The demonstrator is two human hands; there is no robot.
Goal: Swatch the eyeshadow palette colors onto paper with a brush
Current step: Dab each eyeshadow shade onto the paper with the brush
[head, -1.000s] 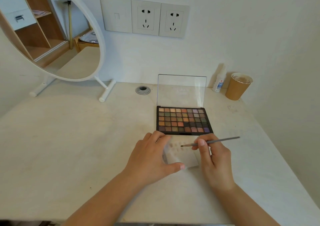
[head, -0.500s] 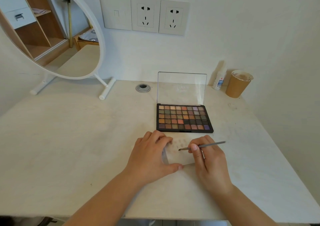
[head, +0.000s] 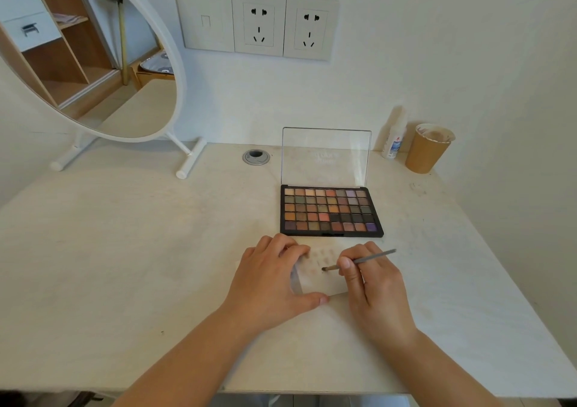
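A black eyeshadow palette [head: 331, 211] with several rows of colour pans lies open on the desk, its clear lid [head: 326, 156] standing upright. Just in front of it lies a small white paper [head: 321, 277] with several faint colour marks. My left hand [head: 271, 280] presses on the paper's left side, fingers along the top edge and thumb at the bottom corner. My right hand [head: 373, 285] pinches a thin grey brush [head: 363, 260], whose tip points left and touches the middle of the paper.
A round white mirror [head: 93, 54] on a stand fills the back left. A cable grommet [head: 256, 157] sits behind the palette. A small white bottle [head: 394, 141] and a brown paper cup [head: 427, 149] stand at the back right. The desk's front edge runs below my forearms.
The brush tip has moved down the paper toward me, from near the top row of marks to the middle. My left hand has stayed on the paper.
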